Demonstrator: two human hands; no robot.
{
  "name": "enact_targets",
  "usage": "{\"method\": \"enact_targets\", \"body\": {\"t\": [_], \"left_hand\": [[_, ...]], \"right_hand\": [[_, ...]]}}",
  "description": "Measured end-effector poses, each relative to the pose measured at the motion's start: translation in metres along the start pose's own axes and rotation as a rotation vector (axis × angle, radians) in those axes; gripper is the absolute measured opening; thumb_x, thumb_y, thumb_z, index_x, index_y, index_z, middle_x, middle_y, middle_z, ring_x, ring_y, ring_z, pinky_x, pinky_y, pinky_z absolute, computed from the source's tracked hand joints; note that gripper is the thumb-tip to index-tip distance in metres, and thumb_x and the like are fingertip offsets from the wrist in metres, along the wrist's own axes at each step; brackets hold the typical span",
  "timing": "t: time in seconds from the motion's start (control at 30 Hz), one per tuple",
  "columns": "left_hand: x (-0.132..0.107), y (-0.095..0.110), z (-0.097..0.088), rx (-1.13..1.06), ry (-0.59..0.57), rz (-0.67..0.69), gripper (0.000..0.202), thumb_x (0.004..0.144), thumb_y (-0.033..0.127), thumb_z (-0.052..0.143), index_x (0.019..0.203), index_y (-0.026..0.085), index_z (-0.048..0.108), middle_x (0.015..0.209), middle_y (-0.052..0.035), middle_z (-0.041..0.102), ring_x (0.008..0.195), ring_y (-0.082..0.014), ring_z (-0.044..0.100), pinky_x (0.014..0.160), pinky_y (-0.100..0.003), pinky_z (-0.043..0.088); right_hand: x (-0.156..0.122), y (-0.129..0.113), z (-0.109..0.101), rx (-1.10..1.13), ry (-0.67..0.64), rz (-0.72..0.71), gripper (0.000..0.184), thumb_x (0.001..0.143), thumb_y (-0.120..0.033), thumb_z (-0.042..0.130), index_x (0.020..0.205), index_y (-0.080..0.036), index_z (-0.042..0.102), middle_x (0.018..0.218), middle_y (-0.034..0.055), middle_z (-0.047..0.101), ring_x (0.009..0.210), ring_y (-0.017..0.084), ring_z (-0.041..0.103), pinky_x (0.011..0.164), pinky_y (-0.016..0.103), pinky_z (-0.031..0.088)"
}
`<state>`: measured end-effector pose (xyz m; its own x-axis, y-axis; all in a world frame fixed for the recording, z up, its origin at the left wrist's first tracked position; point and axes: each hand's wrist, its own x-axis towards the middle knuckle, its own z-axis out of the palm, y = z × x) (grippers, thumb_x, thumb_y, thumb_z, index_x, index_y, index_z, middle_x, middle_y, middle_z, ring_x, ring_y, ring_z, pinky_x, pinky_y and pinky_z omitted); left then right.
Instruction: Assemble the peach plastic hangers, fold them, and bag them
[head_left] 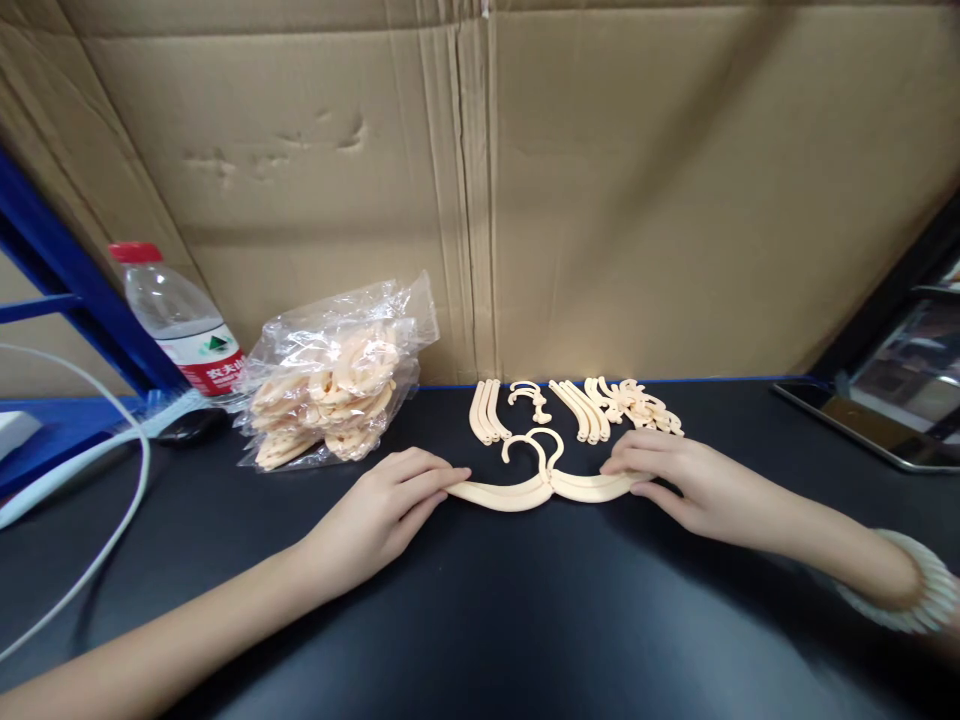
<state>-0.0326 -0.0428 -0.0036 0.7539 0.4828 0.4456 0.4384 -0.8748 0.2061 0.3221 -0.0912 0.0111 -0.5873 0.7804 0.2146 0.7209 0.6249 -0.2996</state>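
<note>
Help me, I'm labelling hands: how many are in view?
2: the left hand at the left end of the pale hooked pieces, the right hand at their right end.

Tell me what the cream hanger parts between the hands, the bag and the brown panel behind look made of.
Hanger parts: probably molded plastic, satin-smooth, judging by their even color and lack of visible grain.
Bag: thin clear plastic film, glossy, shown by creases and bright highlights.
Panel: apparently cardboard, matte, with dents and vertical creases.
</note>
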Motion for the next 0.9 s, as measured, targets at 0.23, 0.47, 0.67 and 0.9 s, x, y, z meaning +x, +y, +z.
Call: {"method": "enact_targets", "body": {"t": [0.23,0.47,0.67,0.9], "left_hand": [[0.0,0.0,-0.001,0.015,-0.003,-0.016,0.03,0.097,0.015,0.049,0.126,0.02,0.055,0.114,-0.0086,0.063,0.105,-0.0205,0.059,0.091,-0.033,0.049],[-0.001,0.002,-0.002,0.038,0.025,0.059,0.024,0.096,0.01,0.049,0.116,0.019,0.059,0.119,-0.0098,0.062,0.113,-0.0215,0.056,0.096,-0.036,0.047],[0.0,0.001,-0.001,0.072,0.038,0.069,0.026,0.096,0.009,0.047,0.115,0.02,0.061,0.12,-0.0104,0.062,0.112,-0.0226,0.057,0.093,-0.036,0.049],[-0.001,0.0,0.0,0.059,0.052,0.046,0.027,0.095,0.012,0.05,0.119,0.02,0.058,0.113,-0.009,0.063,0.106,-0.021,0.059,0.091,-0.034,0.049]], "right_hand": [[0.0,0.001,0.002,-0.017,0.038,-0.039,0.031,0.095,-0.012,0.037,0.111,-0.019,0.062,0.102,0.0095,0.061,0.095,0.022,0.059,0.083,0.038,0.051],[0.0,-0.001,0.003,-0.062,0.237,-0.109,0.03,0.089,-0.011,0.048,0.114,-0.021,0.061,0.111,0.0092,0.063,0.107,0.023,0.059,0.092,0.041,0.05],[0.0,-0.025,-0.009,-0.159,0.677,-0.212,0.041,0.087,-0.003,0.053,0.123,-0.021,0.058,0.103,0.0081,0.068,0.095,0.024,0.064,0.085,0.041,0.052],[-0.039,-0.094,-0.005,-0.402,0.624,-0.359,0.032,0.093,-0.009,0.048,0.113,-0.023,0.068,0.085,0.0014,0.075,0.078,0.018,0.069,0.088,0.031,0.054]]}}
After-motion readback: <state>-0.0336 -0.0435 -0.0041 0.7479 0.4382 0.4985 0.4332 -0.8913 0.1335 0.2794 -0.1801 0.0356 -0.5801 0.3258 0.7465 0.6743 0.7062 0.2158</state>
